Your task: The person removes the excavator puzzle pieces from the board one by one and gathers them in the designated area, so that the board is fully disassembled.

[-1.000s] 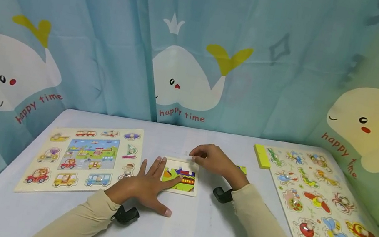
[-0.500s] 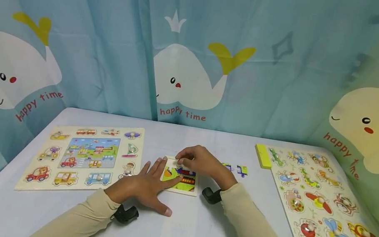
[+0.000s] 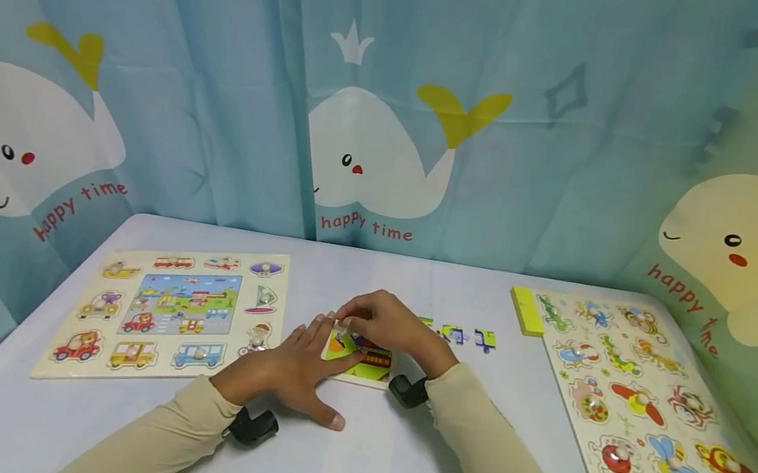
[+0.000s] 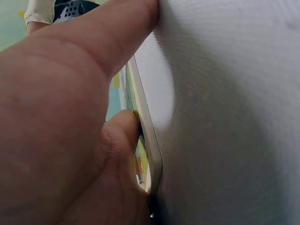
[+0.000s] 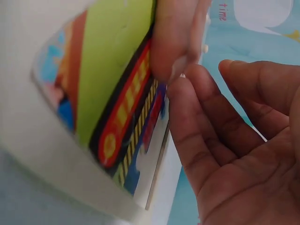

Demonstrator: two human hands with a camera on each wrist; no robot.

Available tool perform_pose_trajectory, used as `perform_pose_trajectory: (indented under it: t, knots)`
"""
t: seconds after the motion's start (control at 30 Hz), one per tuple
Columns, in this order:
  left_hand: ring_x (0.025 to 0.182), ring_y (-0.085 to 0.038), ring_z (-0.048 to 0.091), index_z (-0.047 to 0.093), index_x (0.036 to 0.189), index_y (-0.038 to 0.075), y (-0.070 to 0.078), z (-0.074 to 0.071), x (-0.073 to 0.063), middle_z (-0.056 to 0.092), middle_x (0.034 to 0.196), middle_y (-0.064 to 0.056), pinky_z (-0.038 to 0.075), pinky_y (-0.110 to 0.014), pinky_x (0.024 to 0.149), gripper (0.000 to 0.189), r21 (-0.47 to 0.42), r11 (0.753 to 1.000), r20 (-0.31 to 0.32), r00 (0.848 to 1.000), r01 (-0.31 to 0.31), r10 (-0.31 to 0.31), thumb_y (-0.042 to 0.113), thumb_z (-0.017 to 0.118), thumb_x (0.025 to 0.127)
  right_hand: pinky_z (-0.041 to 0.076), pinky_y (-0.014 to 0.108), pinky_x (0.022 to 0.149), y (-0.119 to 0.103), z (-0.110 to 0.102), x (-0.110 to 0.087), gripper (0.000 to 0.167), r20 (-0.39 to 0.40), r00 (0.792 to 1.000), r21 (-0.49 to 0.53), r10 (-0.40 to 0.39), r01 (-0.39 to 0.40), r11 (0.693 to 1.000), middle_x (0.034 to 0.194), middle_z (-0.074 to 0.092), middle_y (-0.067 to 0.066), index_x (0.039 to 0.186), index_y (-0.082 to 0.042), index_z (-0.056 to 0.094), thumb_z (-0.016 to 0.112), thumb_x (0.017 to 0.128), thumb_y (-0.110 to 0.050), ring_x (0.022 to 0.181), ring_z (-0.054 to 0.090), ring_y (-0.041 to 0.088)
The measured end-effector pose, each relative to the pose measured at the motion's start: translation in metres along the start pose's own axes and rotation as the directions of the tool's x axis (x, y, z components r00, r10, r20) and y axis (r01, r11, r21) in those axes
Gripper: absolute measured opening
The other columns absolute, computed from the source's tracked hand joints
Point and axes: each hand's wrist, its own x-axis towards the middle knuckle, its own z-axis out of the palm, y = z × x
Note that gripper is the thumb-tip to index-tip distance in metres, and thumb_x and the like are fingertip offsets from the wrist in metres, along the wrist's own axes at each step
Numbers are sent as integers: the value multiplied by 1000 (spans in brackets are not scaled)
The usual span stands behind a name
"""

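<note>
A small wooden tray puzzle (image 3: 362, 377) with a train picture lies at the middle of the table; pale bare tray shows along the picture's far side. My left hand (image 3: 298, 370) spreads its fingers over the left side, its index finger pressing the picture and its thumb on the cloth. At the puzzle's far left corner, the fingertips of my right hand (image 3: 390, 325) touch close to the left fingers. In the right wrist view, the right thumb (image 5: 239, 70) stands apart from the other fingers, and no piece shows between them.
Right of the puzzle lie loose jigsaw pieces (image 3: 485, 340). A vehicle peg board (image 3: 174, 319) is on the left. An insect peg board (image 3: 632, 399) with a yellow block (image 3: 526, 312) at its corner is on the right. A whale-print curtain (image 3: 402, 21) hangs behind.
My right hand has moved left across the puzzle's far edge to its far left corner, uncovering the loose pieces on the right. The left hand stays in place.
</note>
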Motion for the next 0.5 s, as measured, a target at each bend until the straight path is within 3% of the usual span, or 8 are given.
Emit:
perform_pose_trajectory:
  t: [0.27, 0.5]
  knots:
    - [144, -36, -15, 25, 155, 34, -1, -1, 0, -11, 159, -21, 0, -54, 113, 95, 12, 1000, 1, 1000, 15, -15, 71, 65, 77, 51, 28, 80, -3, 3, 3, 20, -15, 1000, 100, 25, -24, 995, 108, 70, 7, 109, 0, 72, 57, 97, -4, 91, 63, 12]
    - [145, -36, -14, 25, 155, 33, 0, 1, 1, -10, 159, -22, 1, -54, 113, 96, 6, 1000, 7, 1000, 11, -11, 71, 65, 77, 51, 28, 83, -3, 3, 2, 17, -2, 998, 104, 60, -60, 993, 104, 71, 5, 108, 0, 72, 62, 95, -4, 89, 63, 10]
